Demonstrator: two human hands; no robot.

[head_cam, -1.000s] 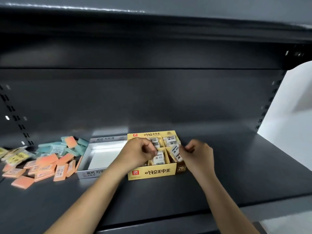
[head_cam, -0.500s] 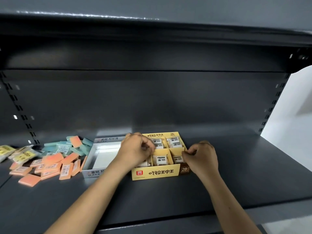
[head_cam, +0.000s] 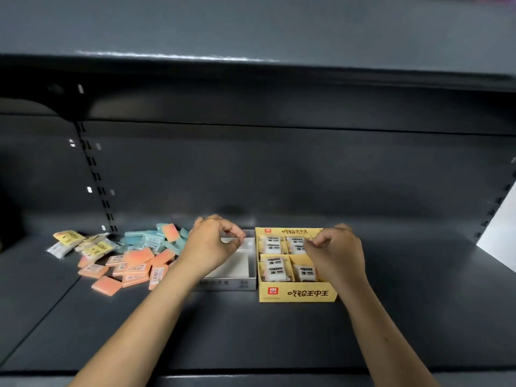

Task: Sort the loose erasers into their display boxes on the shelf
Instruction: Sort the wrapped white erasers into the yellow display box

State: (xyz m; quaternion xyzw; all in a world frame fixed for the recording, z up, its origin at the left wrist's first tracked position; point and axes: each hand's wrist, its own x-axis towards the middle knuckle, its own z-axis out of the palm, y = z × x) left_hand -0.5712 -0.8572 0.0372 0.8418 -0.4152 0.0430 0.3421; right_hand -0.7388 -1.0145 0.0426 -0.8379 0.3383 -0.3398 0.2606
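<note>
The loose erasers [head_cam: 131, 261] lay at 9 o'clock of the left hand [head_cam: 212, 247], the nearer one, which hovered over the silver box [head_cam: 240, 283] with fingers curled, seemingly empty; the right hand [head_cam: 337, 252] pinched at the yellow box [head_cam: 297, 293], its grip unclear

Both bare forearms reach forward from below, angled inward. Left hand [head_cam: 209, 244] raised, wrist bent, fingers curled, thumb and fingertips pinched close, nothing clearly between them. Right hand [head_cam: 339, 254] knuckles up, fingers curled down, thumb tucked toward index. Hands level, well apart.
</note>
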